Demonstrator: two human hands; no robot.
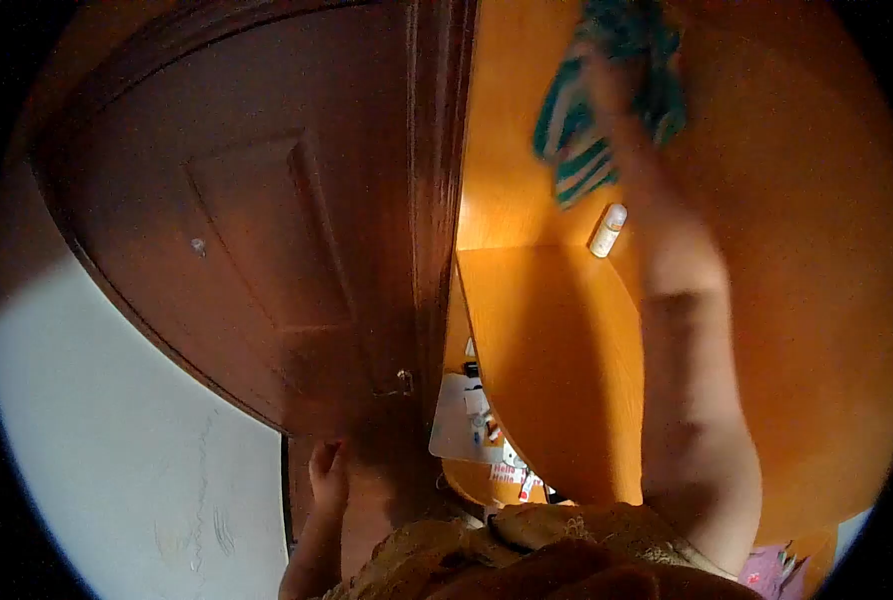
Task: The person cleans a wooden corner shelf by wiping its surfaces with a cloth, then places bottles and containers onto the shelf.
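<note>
I saw the green striped cloth (pixel 576 115) at the frame's upper right of centre, gripped in the blurred right hand (pixel 604 82). Below it, a white bottle (pixel 608 232) stood on a wooden shelf (pixel 546 350). At lower left, near a dark door (pixel 246 190), was the left hand (pixel 328 478); I couldn't tell how tightly it was curled.
</note>
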